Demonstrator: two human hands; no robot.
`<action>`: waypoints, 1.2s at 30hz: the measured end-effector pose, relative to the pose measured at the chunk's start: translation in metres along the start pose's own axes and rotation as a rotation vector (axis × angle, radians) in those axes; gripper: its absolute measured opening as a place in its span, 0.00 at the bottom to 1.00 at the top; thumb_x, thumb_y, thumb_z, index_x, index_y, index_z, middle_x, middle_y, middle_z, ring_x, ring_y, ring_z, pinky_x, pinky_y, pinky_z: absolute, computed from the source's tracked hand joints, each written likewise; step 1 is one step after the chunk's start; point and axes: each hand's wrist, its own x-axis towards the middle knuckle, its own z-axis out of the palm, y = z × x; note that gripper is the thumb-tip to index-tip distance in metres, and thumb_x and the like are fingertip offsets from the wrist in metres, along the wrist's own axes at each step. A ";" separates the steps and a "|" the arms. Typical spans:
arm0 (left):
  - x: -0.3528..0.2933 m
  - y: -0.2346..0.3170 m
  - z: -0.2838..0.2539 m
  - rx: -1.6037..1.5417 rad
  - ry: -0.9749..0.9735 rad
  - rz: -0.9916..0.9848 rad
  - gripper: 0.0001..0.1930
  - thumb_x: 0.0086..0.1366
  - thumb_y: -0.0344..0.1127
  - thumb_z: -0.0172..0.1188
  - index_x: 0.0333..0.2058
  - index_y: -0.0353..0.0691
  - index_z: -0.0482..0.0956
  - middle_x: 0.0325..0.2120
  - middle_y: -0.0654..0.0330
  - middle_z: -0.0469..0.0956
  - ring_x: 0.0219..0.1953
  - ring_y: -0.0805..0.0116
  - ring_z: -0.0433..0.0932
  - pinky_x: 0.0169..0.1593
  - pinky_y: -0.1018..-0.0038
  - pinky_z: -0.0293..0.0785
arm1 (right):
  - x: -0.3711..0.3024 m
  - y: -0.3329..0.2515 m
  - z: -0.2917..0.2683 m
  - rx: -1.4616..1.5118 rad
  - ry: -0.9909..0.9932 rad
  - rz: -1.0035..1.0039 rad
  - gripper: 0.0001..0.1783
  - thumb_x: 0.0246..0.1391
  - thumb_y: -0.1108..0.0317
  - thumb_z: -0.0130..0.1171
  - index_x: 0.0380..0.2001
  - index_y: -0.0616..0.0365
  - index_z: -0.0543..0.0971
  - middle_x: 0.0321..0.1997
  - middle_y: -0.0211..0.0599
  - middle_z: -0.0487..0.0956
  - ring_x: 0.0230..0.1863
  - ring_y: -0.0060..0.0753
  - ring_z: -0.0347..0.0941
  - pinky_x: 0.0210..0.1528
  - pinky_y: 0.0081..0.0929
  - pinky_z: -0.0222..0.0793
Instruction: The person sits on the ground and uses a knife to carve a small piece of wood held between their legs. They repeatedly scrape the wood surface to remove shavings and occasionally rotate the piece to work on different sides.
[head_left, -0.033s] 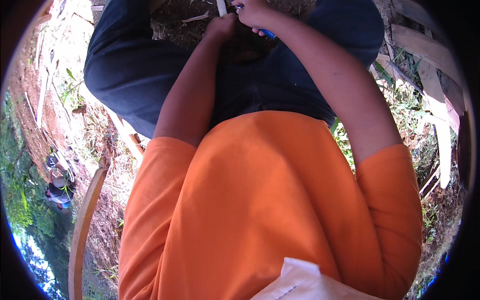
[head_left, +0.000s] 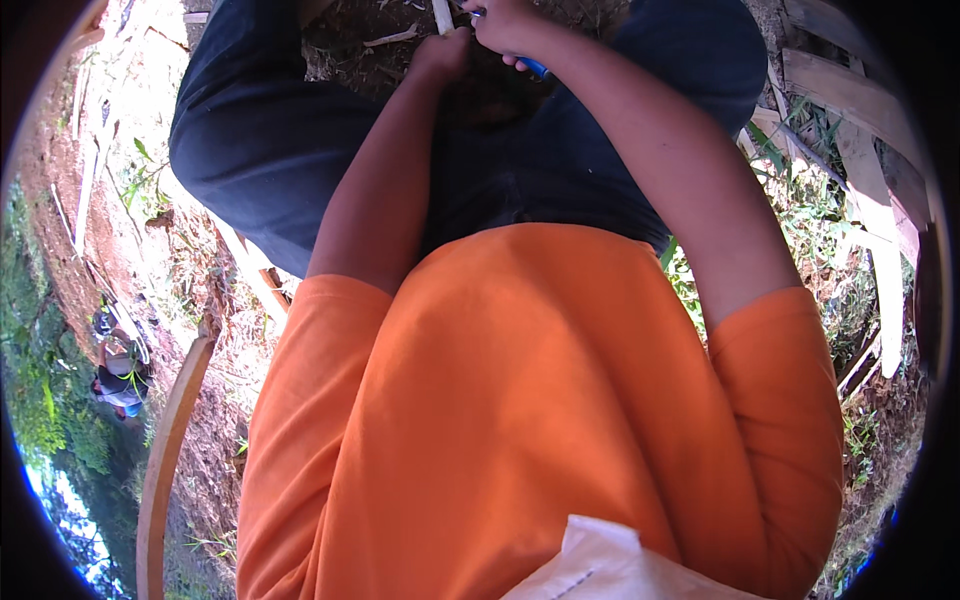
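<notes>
At the top edge of the head view, my left hand (head_left: 445, 52) is closed around the lower end of a pale wooden stick (head_left: 442, 15), which runs up out of the picture. Close beside it on the right, my right hand (head_left: 503, 25) grips a blue-handled tool (head_left: 534, 68). The butt of its handle sticks out below my fingers, and a small shiny bit shows near my thumb. The tool's working end cannot be made out. Both hands are between my spread knees, above dark soil.
A wood chip (head_left: 391, 37) lies on the soil left of the stick. Boards (head_left: 840, 90) and pale wood strips (head_left: 880, 260) lie at the right. A curved-looking plank (head_left: 170, 450) stands at the lower left. Another person (head_left: 122, 375) is farther off at the left, near green plants.
</notes>
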 end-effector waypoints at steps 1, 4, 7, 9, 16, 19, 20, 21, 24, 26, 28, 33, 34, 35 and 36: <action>-0.001 0.002 -0.001 -0.008 -0.001 -0.007 0.35 0.66 0.60 0.45 0.52 0.31 0.80 0.54 0.34 0.76 0.59 0.41 0.75 0.62 0.56 0.69 | 0.007 0.002 0.003 0.001 0.001 -0.010 0.21 0.63 0.67 0.47 0.58 0.45 0.77 0.20 0.40 0.78 0.15 0.32 0.74 0.16 0.35 0.71; 0.009 -0.014 -0.002 -0.101 0.023 -0.149 0.35 0.67 0.60 0.45 0.53 0.32 0.80 0.55 0.34 0.75 0.59 0.40 0.75 0.62 0.55 0.69 | 0.044 0.001 0.017 0.026 0.016 -0.094 0.18 0.64 0.65 0.47 0.55 0.46 0.78 0.20 0.41 0.79 0.15 0.34 0.75 0.17 0.36 0.72; 0.010 -0.004 0.000 0.044 0.017 0.017 0.36 0.65 0.61 0.46 0.51 0.30 0.80 0.54 0.34 0.76 0.59 0.41 0.75 0.61 0.56 0.69 | 0.106 0.000 0.020 0.004 -0.033 0.006 0.17 0.65 0.63 0.46 0.52 0.48 0.80 0.21 0.41 0.79 0.15 0.36 0.75 0.17 0.37 0.72; 0.010 -0.021 -0.007 -0.016 -0.024 -0.075 0.38 0.64 0.64 0.48 0.49 0.28 0.81 0.49 0.37 0.80 0.56 0.43 0.79 0.58 0.56 0.71 | 0.092 -0.007 0.013 0.012 -0.039 -0.050 0.18 0.67 0.62 0.45 0.53 0.48 0.80 0.20 0.42 0.79 0.15 0.35 0.74 0.17 0.37 0.73; -0.001 -0.006 -0.010 -0.044 -0.069 -0.089 0.38 0.63 0.62 0.52 0.52 0.27 0.77 0.42 0.35 0.82 0.51 0.42 0.81 0.57 0.55 0.72 | 0.027 0.040 -0.033 0.202 -0.007 -0.122 0.22 0.68 0.62 0.48 0.63 0.44 0.74 0.27 0.39 0.81 0.14 0.28 0.72 0.16 0.32 0.72; 0.019 -0.028 -0.008 0.020 -0.082 0.009 0.39 0.64 0.62 0.53 0.53 0.24 0.75 0.46 0.33 0.80 0.54 0.41 0.79 0.58 0.54 0.72 | 0.011 0.050 -0.028 0.180 -0.108 -0.136 0.24 0.66 0.62 0.48 0.64 0.45 0.73 0.27 0.40 0.81 0.15 0.29 0.73 0.16 0.32 0.73; 0.021 -0.028 -0.009 0.105 -0.083 0.083 0.40 0.64 0.63 0.53 0.53 0.24 0.75 0.47 0.32 0.80 0.55 0.41 0.79 0.58 0.54 0.71 | 0.009 0.055 -0.023 0.167 -0.142 -0.133 0.24 0.66 0.63 0.48 0.64 0.46 0.73 0.28 0.40 0.81 0.15 0.30 0.73 0.16 0.32 0.73; 0.019 -0.021 -0.010 0.194 -0.085 0.160 0.40 0.64 0.63 0.53 0.53 0.23 0.75 0.49 0.32 0.79 0.56 0.40 0.78 0.59 0.54 0.71 | 0.013 0.062 -0.018 0.164 -0.127 -0.136 0.24 0.67 0.62 0.48 0.65 0.44 0.72 0.26 0.38 0.79 0.16 0.27 0.73 0.17 0.31 0.73; 0.017 -0.024 -0.012 0.273 -0.032 0.201 0.42 0.64 0.65 0.52 0.53 0.23 0.76 0.52 0.30 0.76 0.59 0.39 0.75 0.61 0.55 0.70 | 0.023 0.061 -0.003 0.129 -0.097 -0.145 0.25 0.70 0.58 0.49 0.68 0.38 0.69 0.24 0.29 0.71 0.16 0.21 0.69 0.17 0.26 0.71; 0.026 -0.033 -0.009 -0.086 0.025 -0.081 0.42 0.63 0.65 0.52 0.54 0.24 0.77 0.54 0.29 0.75 0.61 0.39 0.74 0.62 0.56 0.69 | 0.037 0.056 0.000 0.067 -0.137 -0.157 0.25 0.70 0.57 0.49 0.69 0.37 0.68 0.26 0.29 0.72 0.17 0.20 0.69 0.18 0.25 0.71; 0.010 -0.009 -0.005 0.115 0.038 -0.037 0.40 0.66 0.65 0.49 0.52 0.25 0.78 0.49 0.34 0.79 0.52 0.46 0.79 0.55 0.57 0.73 | 0.044 0.058 -0.004 0.044 -0.138 -0.138 0.25 0.67 0.60 0.49 0.67 0.40 0.70 0.27 0.34 0.76 0.17 0.24 0.71 0.18 0.27 0.72; -0.003 0.002 -0.005 0.117 0.029 -0.056 0.44 0.63 0.67 0.48 0.54 0.24 0.77 0.55 0.30 0.75 0.63 0.41 0.72 0.64 0.57 0.68 | 0.046 0.045 -0.001 -0.014 -0.153 -0.147 0.27 0.61 0.70 0.46 0.64 0.47 0.74 0.28 0.46 0.83 0.17 0.35 0.77 0.18 0.35 0.75; 0.002 0.000 -0.004 0.089 0.024 -0.066 0.44 0.63 0.67 0.47 0.54 0.24 0.77 0.55 0.31 0.75 0.63 0.41 0.72 0.64 0.57 0.68 | 0.049 0.046 0.000 -0.032 -0.144 -0.134 0.28 0.60 0.71 0.46 0.64 0.46 0.74 0.27 0.46 0.82 0.17 0.35 0.77 0.18 0.36 0.75; 0.011 -0.009 -0.003 0.055 0.026 -0.085 0.43 0.64 0.67 0.47 0.54 0.25 0.77 0.55 0.31 0.75 0.63 0.41 0.72 0.64 0.57 0.68 | 0.052 0.040 0.002 -0.056 -0.143 -0.128 0.29 0.59 0.72 0.46 0.64 0.46 0.74 0.26 0.46 0.82 0.17 0.36 0.77 0.18 0.36 0.76; 0.018 -0.018 -0.001 0.021 0.028 -0.091 0.43 0.64 0.66 0.47 0.54 0.25 0.77 0.55 0.31 0.74 0.63 0.41 0.72 0.64 0.57 0.68 | 0.050 0.032 0.001 -0.081 -0.140 -0.121 0.29 0.58 0.72 0.46 0.64 0.46 0.74 0.26 0.45 0.82 0.18 0.36 0.77 0.18 0.36 0.76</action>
